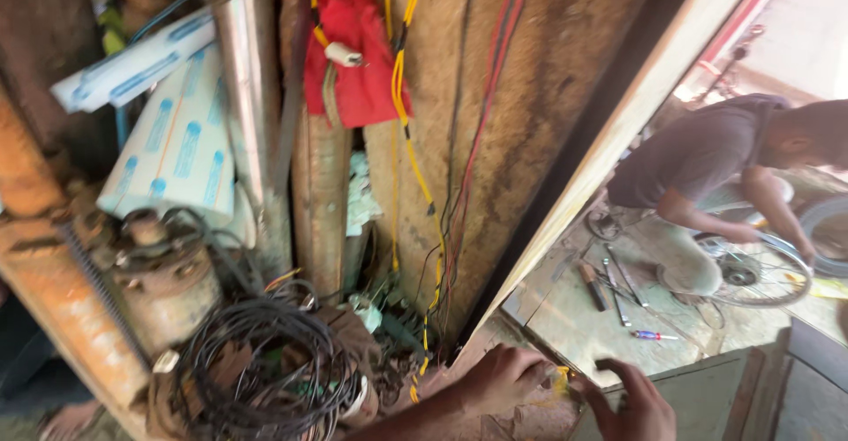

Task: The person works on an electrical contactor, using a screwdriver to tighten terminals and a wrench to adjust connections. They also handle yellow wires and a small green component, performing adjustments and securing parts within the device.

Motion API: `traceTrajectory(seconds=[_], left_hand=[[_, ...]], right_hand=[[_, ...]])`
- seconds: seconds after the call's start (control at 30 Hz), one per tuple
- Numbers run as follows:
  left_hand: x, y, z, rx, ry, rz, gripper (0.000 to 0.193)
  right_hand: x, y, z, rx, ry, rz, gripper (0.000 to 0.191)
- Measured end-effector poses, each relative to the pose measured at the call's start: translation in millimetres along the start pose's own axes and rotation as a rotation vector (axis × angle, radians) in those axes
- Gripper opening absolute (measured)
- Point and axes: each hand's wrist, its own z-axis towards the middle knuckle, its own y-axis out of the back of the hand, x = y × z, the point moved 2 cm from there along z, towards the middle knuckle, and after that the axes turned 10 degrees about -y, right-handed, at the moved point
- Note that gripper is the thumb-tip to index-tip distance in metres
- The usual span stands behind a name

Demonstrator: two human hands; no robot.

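Note:
My left hand [505, 377] is at the bottom centre, fingers curled and pinching a yellow wire end [560, 381]. My right hand [638, 403] is just to its right, fingers bent toward the same yellow wire end, touching or nearly touching it. A yellow wire [408, 132] runs down the rough wooden board [530, 97] toward my hands, beside red and black wires [477, 141].
A coil of black wire [265, 361] lies at lower left beside a rusty motor [163, 269]. A red cloth [353, 44] hangs above. White tubes [168, 114] lean at left. Outside, a crouching person [715, 167] works on a bicycle wheel [755, 273], with screwdrivers [618, 291] on the ground.

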Motion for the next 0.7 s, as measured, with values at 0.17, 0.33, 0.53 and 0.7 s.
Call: traceTrajectory(seconds=[0.17, 0.33, 0.53, 0.7], left_hand=[[8.9, -32.4, -0.1, -0.015, -0.195, -0.072, 0.026], [4.0, -41.8, -14.7, 0.317, -0.336, 0.041, 0.023], [14.8, -22.8, -21.3, 0.396, -0.328, -0.069, 0.022], [20.6, -21.6, -18.6, 0.544, -0.180, -0.072, 0.026]], right_hand=[[-28.1, -23.5, 9.0, 0.545, -0.355, 0.886, 0.046], [-28.5, -4.9, 27.7, 0.457, -0.892, 1.327, 0.041], [-2.7, 24.9, 26.8, 0.555, -0.460, 1.159, 0.034], [2.0, -5.4, 37.2, 0.513, -0.707, 1.533, 0.024]])
